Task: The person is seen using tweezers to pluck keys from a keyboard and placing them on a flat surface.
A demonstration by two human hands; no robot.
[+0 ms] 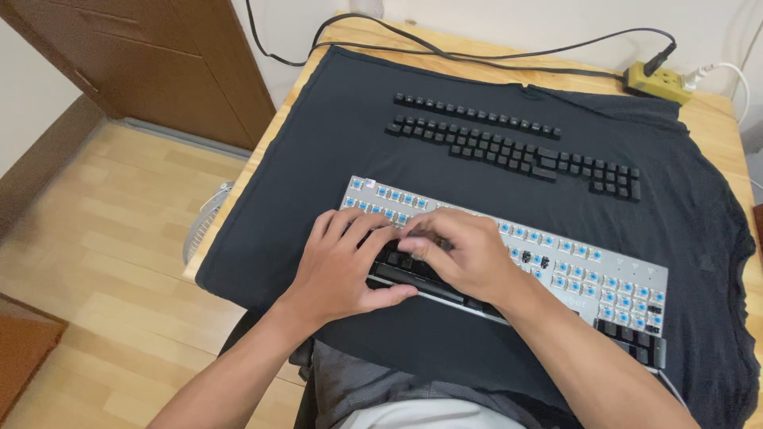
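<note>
While both hands rest on it, the keyboard (572, 262) lies with its long axis slanting from upper left to lower right; left hand (342, 266) fingers curled, right hand (465, 254) fingertips pressed on black keycaps (397, 258).

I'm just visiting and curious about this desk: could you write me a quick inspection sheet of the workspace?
Surface: wooden table under a dark cloth.
Job's things: grey keyboard, mostly bare blue switches; removed black keycaps in rows behind it.
Clutter: nothing seen.
Hands: left hand and right hand both on the keyboard's remaining black keys.
Cables: black cable to a yellow power strip.
Surroundings: wood floor, brown door.
</note>
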